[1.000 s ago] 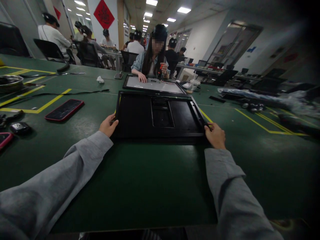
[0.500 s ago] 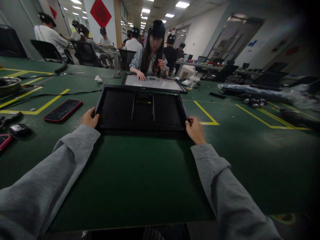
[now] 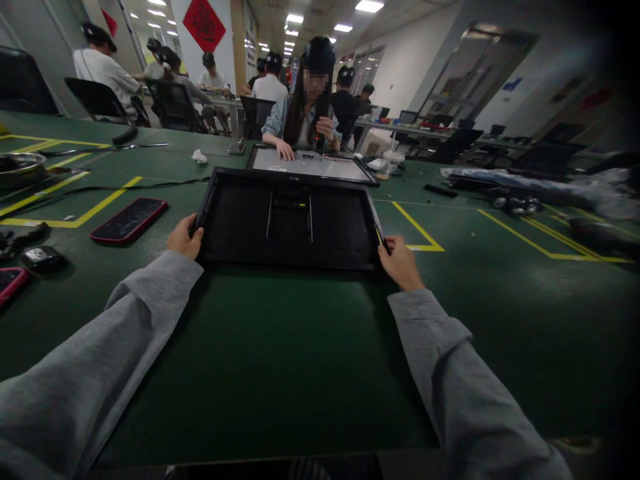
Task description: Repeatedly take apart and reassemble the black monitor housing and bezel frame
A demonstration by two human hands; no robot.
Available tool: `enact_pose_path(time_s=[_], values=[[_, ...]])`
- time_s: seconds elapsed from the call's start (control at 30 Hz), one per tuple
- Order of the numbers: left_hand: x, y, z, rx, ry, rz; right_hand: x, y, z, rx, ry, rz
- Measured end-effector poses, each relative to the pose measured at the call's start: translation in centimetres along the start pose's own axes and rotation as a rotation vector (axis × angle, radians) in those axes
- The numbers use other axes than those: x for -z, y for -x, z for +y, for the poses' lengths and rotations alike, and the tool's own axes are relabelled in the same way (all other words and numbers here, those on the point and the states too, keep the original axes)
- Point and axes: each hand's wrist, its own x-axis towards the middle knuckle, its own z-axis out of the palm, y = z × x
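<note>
Marking (image 3: 294, 178) too small to read sits on the black frame's (image 3: 293, 223) far rim, hands (image 3: 185, 237) (image 3: 402, 263) clamped at both ends.

Near tabletop (image 3: 300, 373): I can pass between left sleeve (image 3: 145, 327) and right sleeve (image 3: 440, 360).
Far panel (image 3: 313, 168): blocks me beyond the black frame (image 3: 290, 227).
Phone (image 3: 129, 220): obstructs my left side.
Plastic-wrapped bundle (image 3: 520, 184): bounds my far right.

The monitor housing (image 3: 240, 217) is showing smooth, matt plastic; the worktop (image 3: 280, 360) is giving off a soft sheen; the left sleeve (image 3: 135, 333) is showing matt, creased cloth; the smartphone (image 3: 129, 220) is presenting a glossy screen; the bowl (image 3: 25, 177) is gleaming like metal; the plastic film (image 3: 565, 191) is looking crinkled
</note>
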Motion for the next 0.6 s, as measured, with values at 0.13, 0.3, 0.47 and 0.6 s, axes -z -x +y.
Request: enact_pose_path(time_s=[0.13,0.3,0.47,0.6], values=[[1.0,0.5,0.2,0.023,-0.067,-0.018,0.4,0.2,-0.8,0.023,0.023,0.008],[1.8,0.9,-0.1,0.018,-0.066,-0.007,1.0,0.6,-1.6,0.052,0.097,-0.024],[1.8,1.0,-0.5,0.01,-0.121,-0.049,1.0,0.4,-0.9,0.058,0.175,-0.101],[1.6,0.9,-0.8,-0.012,-0.082,-0.022,0.5,0.4,-0.6,0.087,0.131,-0.038]])
